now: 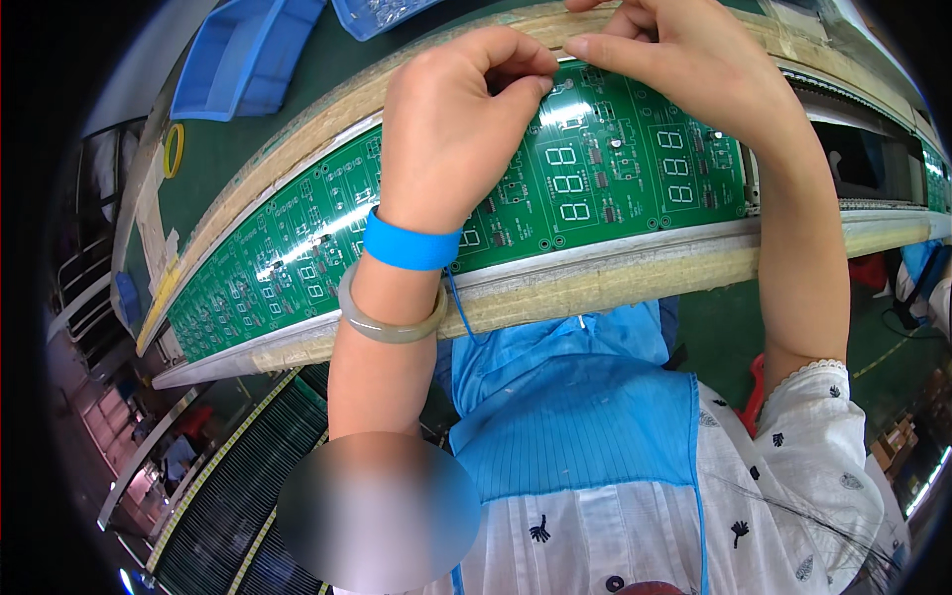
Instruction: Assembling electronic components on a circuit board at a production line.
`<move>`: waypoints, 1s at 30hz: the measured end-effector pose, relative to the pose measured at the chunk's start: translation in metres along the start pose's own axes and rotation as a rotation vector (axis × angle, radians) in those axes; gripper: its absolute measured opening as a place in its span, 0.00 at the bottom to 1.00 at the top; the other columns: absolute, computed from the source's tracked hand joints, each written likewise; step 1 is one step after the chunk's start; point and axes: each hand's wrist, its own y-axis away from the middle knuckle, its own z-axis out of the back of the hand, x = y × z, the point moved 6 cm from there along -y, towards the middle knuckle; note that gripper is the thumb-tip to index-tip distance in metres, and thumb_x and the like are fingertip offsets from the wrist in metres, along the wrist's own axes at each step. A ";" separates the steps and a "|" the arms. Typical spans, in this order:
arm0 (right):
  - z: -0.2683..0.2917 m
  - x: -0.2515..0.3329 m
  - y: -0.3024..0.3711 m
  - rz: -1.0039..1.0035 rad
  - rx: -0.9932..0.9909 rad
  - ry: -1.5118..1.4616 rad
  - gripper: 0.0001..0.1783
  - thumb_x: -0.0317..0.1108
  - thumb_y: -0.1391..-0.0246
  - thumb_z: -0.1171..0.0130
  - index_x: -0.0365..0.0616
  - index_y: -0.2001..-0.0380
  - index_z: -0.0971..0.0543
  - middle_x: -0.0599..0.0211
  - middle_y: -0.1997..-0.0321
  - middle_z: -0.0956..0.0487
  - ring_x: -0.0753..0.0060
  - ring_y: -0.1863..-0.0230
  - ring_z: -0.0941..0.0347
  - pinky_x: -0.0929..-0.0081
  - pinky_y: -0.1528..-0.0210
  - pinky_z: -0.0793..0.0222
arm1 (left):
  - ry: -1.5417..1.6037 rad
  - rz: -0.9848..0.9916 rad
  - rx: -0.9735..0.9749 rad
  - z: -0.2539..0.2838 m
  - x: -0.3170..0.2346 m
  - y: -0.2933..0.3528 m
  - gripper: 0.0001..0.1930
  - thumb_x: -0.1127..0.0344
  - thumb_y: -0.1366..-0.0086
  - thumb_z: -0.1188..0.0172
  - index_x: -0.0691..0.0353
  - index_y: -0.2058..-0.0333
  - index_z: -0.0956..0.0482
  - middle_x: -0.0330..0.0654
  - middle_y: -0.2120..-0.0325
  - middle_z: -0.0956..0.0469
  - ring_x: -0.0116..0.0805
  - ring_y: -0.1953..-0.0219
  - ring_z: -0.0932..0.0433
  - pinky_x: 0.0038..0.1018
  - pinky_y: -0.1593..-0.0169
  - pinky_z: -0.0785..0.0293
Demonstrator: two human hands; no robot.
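Observation:
A long row of green circuit boards (635, 193) lies across in front of me in a rail, with printed digit outlines and small mounted parts. My left hand (451, 119) is over the boards, its thumb and forefinger pinched together at their far edge; whatever is between the fingertips is too small to make out. A blue wristband (412, 241) and a pale bangle (392, 322) are on that arm. Just right of it, my right hand (684, 55) reaches over the far edge, thumb stretched out and apart from the forefinger. The upper frame edge cuts off its other fingers.
Beyond the wooden far rail (327, 119) stand a blue bin (238, 59) and a second blue tray (382, 12) with small clear pieces. A yellow ring (174, 151) lies at the left. The padded near rail (605, 283) runs before my blue apron. Dark slotted racks (233, 486) stand lower left.

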 end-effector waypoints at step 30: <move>0.001 0.001 0.002 -0.017 0.027 0.017 0.23 0.36 0.45 0.36 0.28 0.52 0.23 0.61 0.73 0.20 0.70 0.71 0.24 0.73 0.66 0.28 | -0.183 -0.247 -0.019 -0.005 -0.015 0.001 0.06 0.75 0.43 0.37 0.63 0.66 0.17 0.49 0.70 0.16 0.48 0.68 0.16 0.35 0.62 0.20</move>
